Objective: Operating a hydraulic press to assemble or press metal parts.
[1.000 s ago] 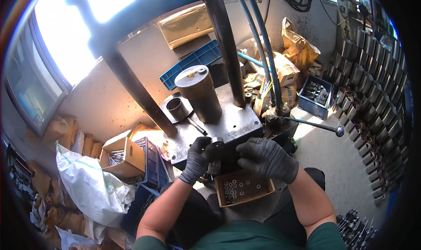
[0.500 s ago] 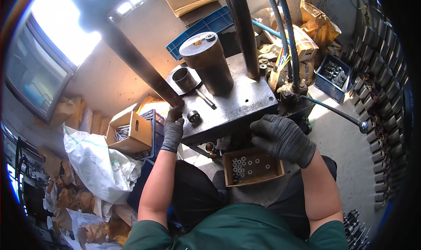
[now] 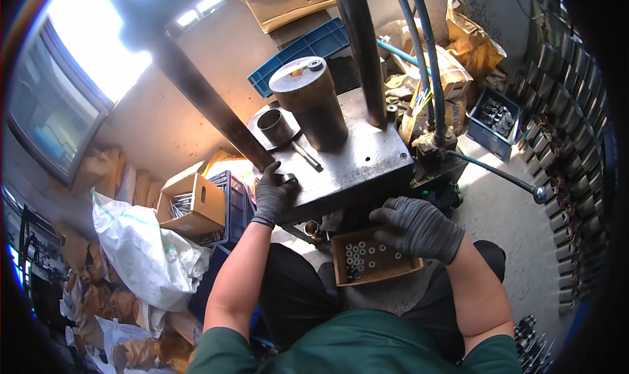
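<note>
At the left front corner of the steel press table (image 3: pixel 347 171), my left hand (image 3: pixel 274 196), in a grey knit glove, has its fingers closed round a small dark metal ring (image 3: pixel 289 177). The ring is partly covered by the fingers. My right hand (image 3: pixel 422 228), gloved alike, hovers in front of the table and over the right side of a brown box (image 3: pixel 380 279). Its fingers are curled together, and whatever they hold is hidden. Small metal rings (image 3: pixel 356 255) lie in the box. On the table stand a thick steel cylinder (image 3: pixel 314 112), a short sleeve (image 3: pixel 274 126) and a metal rod (image 3: pixel 308 157).
Two dark columns (image 3: pixel 206 105) rise from the table. A long lever with a ball end (image 3: pixel 540 194) juts out at the right. Beyond it sits a blue bin of metal parts (image 3: pixel 496 119). A carton (image 3: pixel 195 207) and a white sack (image 3: pixel 147 249) are on the left.
My left hand has come forward and right onto the small metal ring and closed on it. My right hand has lowered slightly toward the brown box.
</note>
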`<state>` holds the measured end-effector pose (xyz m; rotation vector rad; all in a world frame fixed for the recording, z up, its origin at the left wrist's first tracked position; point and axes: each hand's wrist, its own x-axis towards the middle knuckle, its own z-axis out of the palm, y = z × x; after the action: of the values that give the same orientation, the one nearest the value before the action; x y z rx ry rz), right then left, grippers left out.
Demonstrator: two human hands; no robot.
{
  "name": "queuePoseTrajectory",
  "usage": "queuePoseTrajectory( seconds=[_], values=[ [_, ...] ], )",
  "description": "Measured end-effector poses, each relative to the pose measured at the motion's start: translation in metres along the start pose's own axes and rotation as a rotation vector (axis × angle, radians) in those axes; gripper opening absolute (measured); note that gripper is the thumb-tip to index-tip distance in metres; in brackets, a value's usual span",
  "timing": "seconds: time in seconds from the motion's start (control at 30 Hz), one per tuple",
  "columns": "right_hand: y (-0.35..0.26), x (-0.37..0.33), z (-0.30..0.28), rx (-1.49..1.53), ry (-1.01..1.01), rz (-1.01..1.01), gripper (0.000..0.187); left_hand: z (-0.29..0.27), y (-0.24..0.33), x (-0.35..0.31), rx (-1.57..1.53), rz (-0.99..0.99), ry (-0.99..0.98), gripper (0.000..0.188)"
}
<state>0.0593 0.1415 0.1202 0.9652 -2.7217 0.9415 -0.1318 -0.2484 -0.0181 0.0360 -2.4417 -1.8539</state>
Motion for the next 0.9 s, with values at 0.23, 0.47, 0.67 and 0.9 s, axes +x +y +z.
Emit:
queuePoseTrajectory(
  seconds=[0.23, 0.47, 0.67, 0.9],
  values=[
    [-0.001, -0.004, 0.004, -0.048, -0.001, -0.040, 0.040, 0.007, 0.066, -0.031, 0.416, 0.381, 0.119, 0.057],
    [0.002, 0.002, 0.017, -0.052, -0.099, -0.033, 0.043, 0.058, 0.141, -0.082, 0.227, 0.750, 0.291, 0.049],
    [0.001, 0.006, 0.026, -0.018, -0.170, -0.059, 0.043, 0.064, 0.199, 0.004, -0.142, 0.660, 0.019, 0.038],
    [0.006, 0.004, 0.027, -0.041, -0.194, -0.038, 0.038, 0.028, 0.282, 0.123, 0.302, 0.386, -0.025, 0.024]
  ],
)
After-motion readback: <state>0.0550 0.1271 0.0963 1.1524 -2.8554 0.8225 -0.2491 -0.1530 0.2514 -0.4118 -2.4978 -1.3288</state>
